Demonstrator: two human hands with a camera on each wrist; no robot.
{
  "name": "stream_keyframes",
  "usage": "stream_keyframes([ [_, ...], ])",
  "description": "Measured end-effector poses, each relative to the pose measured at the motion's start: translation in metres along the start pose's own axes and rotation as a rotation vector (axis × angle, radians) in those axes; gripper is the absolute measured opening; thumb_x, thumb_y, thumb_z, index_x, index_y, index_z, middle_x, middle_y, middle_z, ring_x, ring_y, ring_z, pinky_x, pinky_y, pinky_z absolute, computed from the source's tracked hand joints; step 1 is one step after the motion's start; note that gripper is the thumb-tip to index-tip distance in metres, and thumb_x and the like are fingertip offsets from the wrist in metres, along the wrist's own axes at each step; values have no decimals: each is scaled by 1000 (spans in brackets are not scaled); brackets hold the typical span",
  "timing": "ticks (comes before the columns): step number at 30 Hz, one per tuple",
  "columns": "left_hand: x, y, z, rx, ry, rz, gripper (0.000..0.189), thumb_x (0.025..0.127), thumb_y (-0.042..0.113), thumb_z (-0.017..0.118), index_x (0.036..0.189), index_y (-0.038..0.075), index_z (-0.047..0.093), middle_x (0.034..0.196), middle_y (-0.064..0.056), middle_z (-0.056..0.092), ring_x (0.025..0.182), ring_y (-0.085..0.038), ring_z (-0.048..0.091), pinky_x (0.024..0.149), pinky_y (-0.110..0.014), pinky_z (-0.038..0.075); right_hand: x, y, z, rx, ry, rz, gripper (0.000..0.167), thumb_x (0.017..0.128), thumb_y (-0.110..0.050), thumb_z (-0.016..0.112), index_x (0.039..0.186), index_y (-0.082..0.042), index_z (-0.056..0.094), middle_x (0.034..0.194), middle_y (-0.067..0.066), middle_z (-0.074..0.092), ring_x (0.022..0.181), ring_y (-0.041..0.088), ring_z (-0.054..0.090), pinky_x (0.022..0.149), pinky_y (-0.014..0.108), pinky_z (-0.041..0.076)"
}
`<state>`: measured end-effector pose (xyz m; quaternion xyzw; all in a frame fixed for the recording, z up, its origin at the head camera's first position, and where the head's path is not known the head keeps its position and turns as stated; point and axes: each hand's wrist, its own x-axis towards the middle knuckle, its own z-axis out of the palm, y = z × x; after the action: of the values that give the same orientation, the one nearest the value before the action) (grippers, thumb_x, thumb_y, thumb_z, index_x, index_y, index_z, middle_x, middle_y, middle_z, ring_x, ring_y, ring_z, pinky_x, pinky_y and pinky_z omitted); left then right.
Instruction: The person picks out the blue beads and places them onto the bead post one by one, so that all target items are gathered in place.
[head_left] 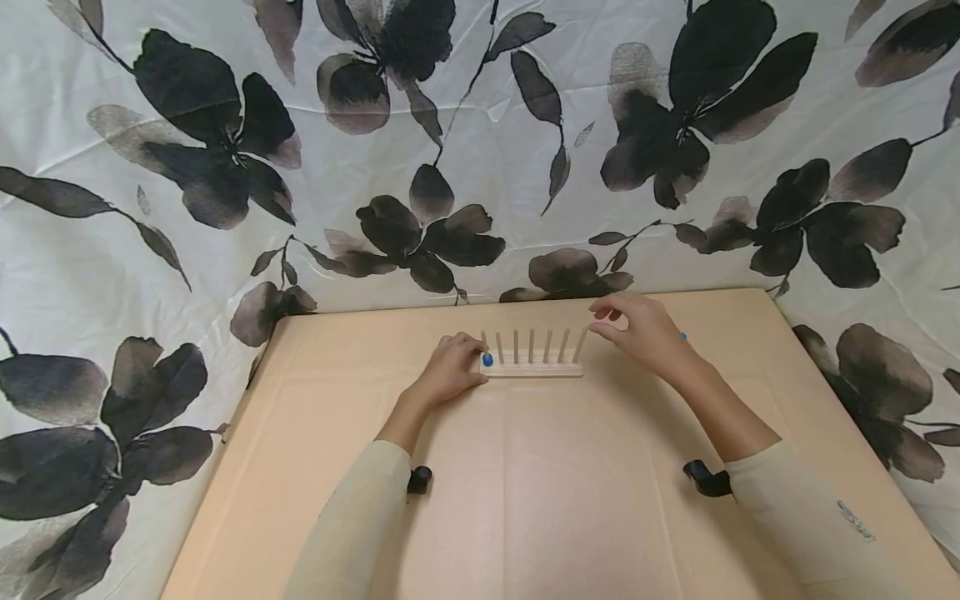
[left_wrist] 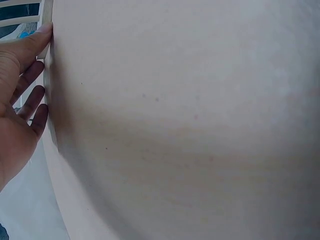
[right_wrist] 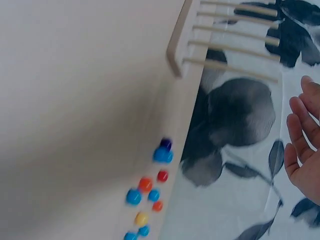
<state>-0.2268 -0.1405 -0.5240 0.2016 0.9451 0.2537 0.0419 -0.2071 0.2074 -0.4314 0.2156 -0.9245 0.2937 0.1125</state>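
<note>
A pale wooden rack [head_left: 534,372] with several upright pegs stands near the far edge of the table. A blue bead [head_left: 487,360] sits low at its leftmost peg. My left hand [head_left: 448,367] holds the rack's left end, with the thumb low against the base and the fingers around the side. In the left wrist view the left thumb [left_wrist: 36,41] presses on the base's edge. My right hand [head_left: 637,329] hovers just right of the rightmost peg, its fingers loosely bent and nothing visible between them. The right wrist view shows its fingers [right_wrist: 300,130] apart from the peg tips.
Several loose beads lie on the table right of the rack, among them a red bead [right_wrist: 162,175], a yellow bead [right_wrist: 142,218] and a dark purple bead [right_wrist: 166,144]. My right wrist mostly hides them in the head view. Floral cloth [head_left: 420,150] hangs behind the table [head_left: 570,500].
</note>
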Motion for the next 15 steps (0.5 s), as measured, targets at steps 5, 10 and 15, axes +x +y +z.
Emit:
stream_keyframes([
  [5,-4,0,-1,-9,-5,11,54,87,28,85,132,7,66,134,-9,62,124,-32,50,110,-45,41,-26,14,-12,-5,27,76,24,92,-19,80,113,-8,73,109,9,74,98,25,66,79,43,54],
  [10,-8,-1,-1,0,-11,17,53,86,28,85,132,8,66,133,-8,62,123,-31,51,110,-45,41,-50,28,-17,-15,25,165,24,91,-15,80,112,-6,73,109,11,74,98,28,66,84,50,53],
  [15,-13,0,-2,-1,-21,26,52,86,28,85,131,8,66,132,-8,63,124,-31,51,110,-45,41,-72,42,-18,-23,5,236,24,93,-18,78,112,-4,74,108,13,74,97,29,67,85,51,53],
])
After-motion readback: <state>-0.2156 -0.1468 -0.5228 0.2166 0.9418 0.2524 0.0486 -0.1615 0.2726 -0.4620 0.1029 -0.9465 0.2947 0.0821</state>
